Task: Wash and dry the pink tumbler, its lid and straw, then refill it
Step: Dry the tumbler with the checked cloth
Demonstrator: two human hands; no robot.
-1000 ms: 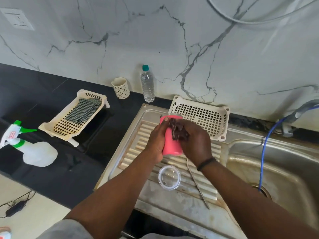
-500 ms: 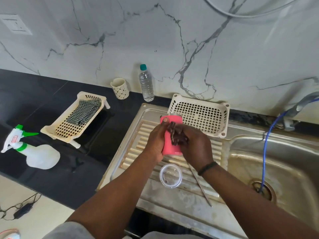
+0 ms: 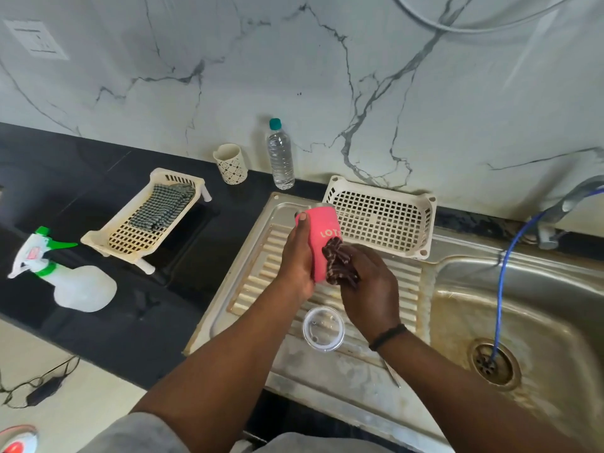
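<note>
Far out to the left of the hands, a white spray bottle (image 3: 70, 276) with a green trigger lies on its side on the dark surface (image 3: 98, 325). Nearer, still left of the hands, a cream slatted basket (image 3: 130, 237) holds a folded checked cloth (image 3: 161, 206), and beyond the hands against the marble wall stand a patterned cup (image 3: 230, 163) and a capped water bottle (image 3: 280, 155). Over the ribbed steel draining board (image 3: 261, 273) the left hand (image 3: 299, 259) grips the pink tumbler (image 3: 322, 237), fingers wrapped round its side, one fingertip near the rim. The tumbler is held off the board, leaning slightly, pale lettering showing on its side. The right hand (image 3: 369, 286) grips a bunched dark brown cloth (image 3: 338, 263) and presses it against the tumbler's lower side. Just below the hands the clear lid (image 3: 323, 328) lies flat on the board, and a thin metal straw (image 3: 392, 374) pokes out from under the right forearm. Behind the right hand a second cream basket (image 3: 382, 217) sits tilted. Right of the hands lies the stained sink basin (image 3: 539, 322), a blue hose (image 3: 500, 289) running into its drain.
</note>
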